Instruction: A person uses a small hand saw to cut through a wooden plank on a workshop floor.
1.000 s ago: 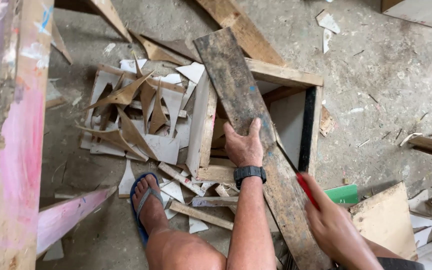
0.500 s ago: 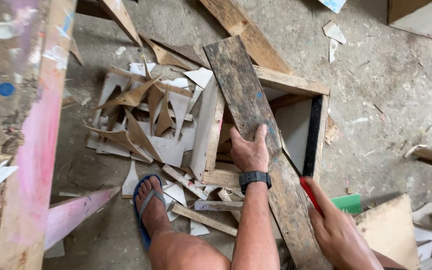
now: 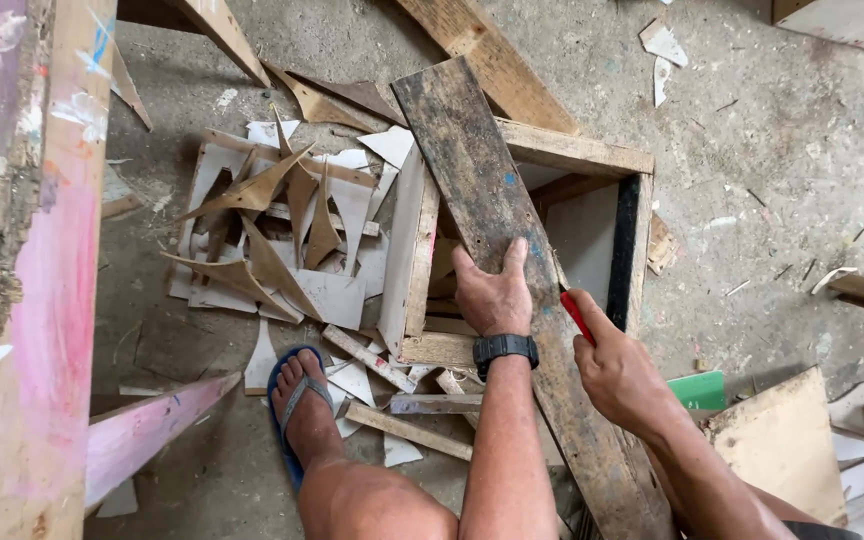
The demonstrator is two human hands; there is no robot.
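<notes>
A long weathered dark plank [image 3: 472,170] lies slanted across an open wooden box frame [image 3: 592,160]. My left hand [image 3: 493,290], with a black watch on its wrist, grips the plank near its middle, fingers over the left edge. My right hand [image 3: 617,365] is closed around a slim red tool [image 3: 577,316], its tip touching the plank's right edge just beside the left hand. My left foot in a blue flip-flop [image 3: 295,405] stands on the concrete floor to the left.
A heap of broken plywood shards and white board pieces [image 3: 282,230] lies left of the frame. A pink-painted timber [image 3: 47,270] runs along the left edge. Plywood offcuts [image 3: 782,440] and a green piece [image 3: 700,390] lie at right, and more planks [image 3: 492,60] above.
My right hand with the red tool has moved up and left to the plank's edge beside the left hand. The left hand has kept its grip on the plank.
</notes>
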